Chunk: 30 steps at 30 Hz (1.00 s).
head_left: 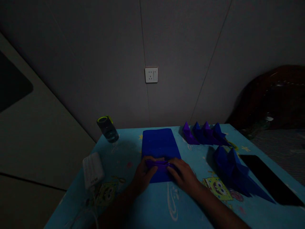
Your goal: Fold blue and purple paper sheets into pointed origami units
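Note:
Both hands hold a small folded purple paper point(161, 164) between them, over a blue sheet point(159, 141) lying on the table. My left hand point(145, 173) grips its left end, thumb in front and fingers behind. At the right end, my right hand point(182, 171) pinches it the same way. The blue sheet reaches from beneath the hands toward the wall. Fine folds in the purple paper are too dark to make out.
Purple and blue folded paper boats point(206, 133) stand at the back right, with larger blue ones point(230, 168) nearer. A black flat object point(269, 178) lies beside them. On the left are a dark bottle point(108, 129) and a white power bank point(93, 170) with a cable.

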{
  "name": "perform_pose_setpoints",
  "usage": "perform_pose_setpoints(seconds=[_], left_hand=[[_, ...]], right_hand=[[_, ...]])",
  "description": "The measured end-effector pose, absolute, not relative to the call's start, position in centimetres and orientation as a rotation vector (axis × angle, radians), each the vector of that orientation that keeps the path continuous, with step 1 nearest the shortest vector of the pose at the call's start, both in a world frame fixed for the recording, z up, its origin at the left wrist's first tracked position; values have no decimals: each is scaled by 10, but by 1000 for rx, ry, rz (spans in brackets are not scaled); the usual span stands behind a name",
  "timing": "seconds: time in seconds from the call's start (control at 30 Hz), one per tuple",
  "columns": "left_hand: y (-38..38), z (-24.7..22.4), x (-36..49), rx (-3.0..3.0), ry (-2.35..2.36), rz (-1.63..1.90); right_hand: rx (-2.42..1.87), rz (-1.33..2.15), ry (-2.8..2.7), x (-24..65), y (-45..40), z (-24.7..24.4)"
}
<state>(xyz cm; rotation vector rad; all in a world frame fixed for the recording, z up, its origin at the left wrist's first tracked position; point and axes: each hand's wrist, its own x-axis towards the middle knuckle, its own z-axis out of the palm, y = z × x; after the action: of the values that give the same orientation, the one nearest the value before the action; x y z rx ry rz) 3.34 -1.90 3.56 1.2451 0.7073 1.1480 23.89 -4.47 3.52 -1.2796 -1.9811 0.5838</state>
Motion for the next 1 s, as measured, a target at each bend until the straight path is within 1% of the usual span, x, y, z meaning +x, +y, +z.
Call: perform_pose_setpoints(seconds=[0.17, 0.37, 0.47, 0.6, 0.67, 0.73, 0.83, 1.0], left_hand=[[-20, 39, 35, 1199, 787, 1096], [-17, 32, 42, 1307, 1028, 958], [-14, 30, 43, 1323, 1053, 922], [-10, 30, 39, 1264, 1010, 946], [-9, 29, 38, 1212, 940, 937], [-9, 27, 38, 1162, 854, 917], [-9, 24, 39, 1111, 826, 937], [1, 21, 38, 1030, 995, 1104]], right_hand=[[-1337, 892, -1639, 239, -42, 31], [-1349, 931, -1490, 233, -43, 39], [-1300, 1032, -1415, 234, -41, 43], [-1186, 1358, -1452, 239, -39, 48], [-1140, 1548, -1416, 241, -40, 48], [-1107, 1667, -1366, 242, -40, 47], [-1077, 1701, -1368, 245, -40, 47], [-1068, 1634, -1469, 253, -37, 51]])
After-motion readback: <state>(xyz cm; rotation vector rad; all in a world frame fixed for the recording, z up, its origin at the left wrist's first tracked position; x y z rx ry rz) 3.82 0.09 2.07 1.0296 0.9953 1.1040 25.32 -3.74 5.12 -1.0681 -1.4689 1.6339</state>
